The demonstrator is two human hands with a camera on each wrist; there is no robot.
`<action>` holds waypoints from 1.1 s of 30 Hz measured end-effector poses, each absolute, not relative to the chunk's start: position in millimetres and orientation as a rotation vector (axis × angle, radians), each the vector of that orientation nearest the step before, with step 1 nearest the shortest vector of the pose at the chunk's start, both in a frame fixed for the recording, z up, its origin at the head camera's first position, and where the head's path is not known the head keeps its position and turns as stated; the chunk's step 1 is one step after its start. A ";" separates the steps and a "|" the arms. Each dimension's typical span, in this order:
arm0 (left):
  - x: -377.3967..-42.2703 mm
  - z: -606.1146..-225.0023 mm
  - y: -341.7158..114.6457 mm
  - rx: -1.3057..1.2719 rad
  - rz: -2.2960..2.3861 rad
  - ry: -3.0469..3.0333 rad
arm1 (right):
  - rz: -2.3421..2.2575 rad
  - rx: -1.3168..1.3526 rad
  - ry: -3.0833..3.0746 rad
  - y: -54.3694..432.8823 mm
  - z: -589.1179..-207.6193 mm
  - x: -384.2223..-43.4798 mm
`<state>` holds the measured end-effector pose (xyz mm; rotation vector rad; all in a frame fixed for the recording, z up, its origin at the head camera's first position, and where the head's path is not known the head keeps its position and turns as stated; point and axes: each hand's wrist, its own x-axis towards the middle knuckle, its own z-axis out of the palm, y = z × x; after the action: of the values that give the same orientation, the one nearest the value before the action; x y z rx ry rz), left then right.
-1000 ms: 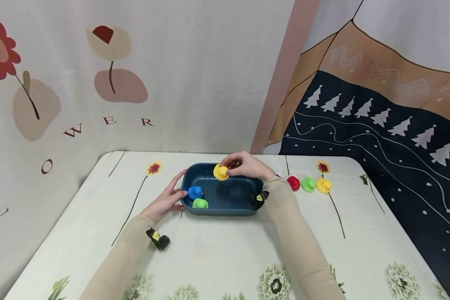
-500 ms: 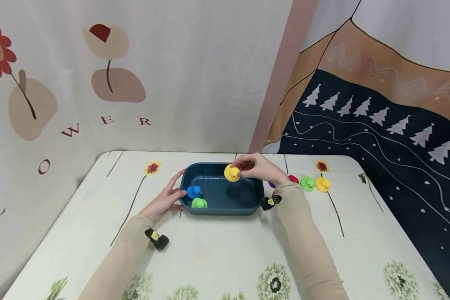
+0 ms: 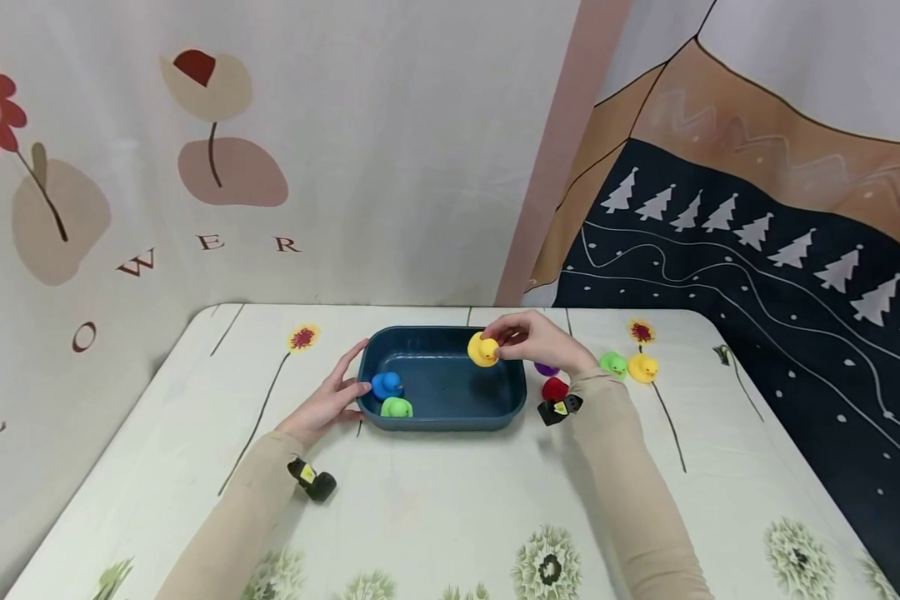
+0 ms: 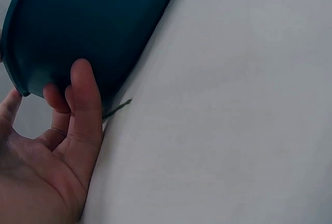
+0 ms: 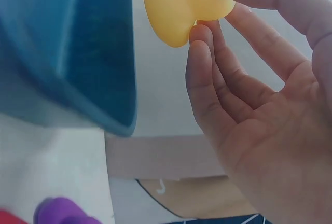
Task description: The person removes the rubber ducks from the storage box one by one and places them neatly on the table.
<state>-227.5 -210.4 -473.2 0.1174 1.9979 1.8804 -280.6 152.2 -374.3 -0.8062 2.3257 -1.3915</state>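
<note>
My right hand (image 3: 536, 340) pinches a yellow rubber duck (image 3: 483, 350) between thumb and fingertips. In the head view it overlaps the right part of a dark blue tub (image 3: 442, 423). The right wrist view shows the duck (image 5: 174, 9) tilted, with the thumb by its eye and the tub (image 5: 111, 115) at the left. My left hand (image 3: 330, 402) holds the tub's left end, thumb at the rim; in the left wrist view its fingers (image 4: 85, 99) lie against the outer wall. Inside the tub, a blue duck (image 3: 387, 385) and a green duck (image 3: 397, 407) sit at the left.
Right of the tub, a red duck (image 3: 554, 389) and a purple duck (image 3: 546, 368) lie partly behind the right hand and wrist camera. Farther right stand a green duck (image 3: 613, 364) and a yellow duck (image 3: 643, 367). A flower-printed cloth (image 3: 420, 517) covers the table.
My right hand has moved to the right with the yellow duck, from the tub's back middle toward its right end. The left hand keeps its place on the tub.
</note>
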 end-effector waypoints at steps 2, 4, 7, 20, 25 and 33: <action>-227.4 -473.4 -210.7 0.117 1.878 2.000 | -1.386 -0.779 2.339 156.5 -375.4 -279.9; -227.3 -473.3 -210.5 0.116 1.879 2.002 | -1.388 -0.737 2.345 161.0 -376.5 -279.1; -227.2 -473.1 -210.0 0.115 1.879 2.003 | -1.390 -0.674 2.347 167.9 -378.2 -277.3; -227.2 -473.1 -209.9 0.107 1.878 2.003 | -1.351 -0.636 2.389 197.7 -385.0 -273.3; -227.3 -473.5 -210.3 0.111 1.876 2.003 | -1.341 -0.597 2.405 207.4 -385.2 -272.9; -228.3 -474.1 -210.2 0.117 1.877 2.000 | -1.319 -0.554 2.429 224.1 -389.0 -272.3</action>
<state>-228.3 -210.2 -474.1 0.1171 2.0003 1.8773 -272.3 224.1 -389.0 -0.5545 2.4293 -1.3188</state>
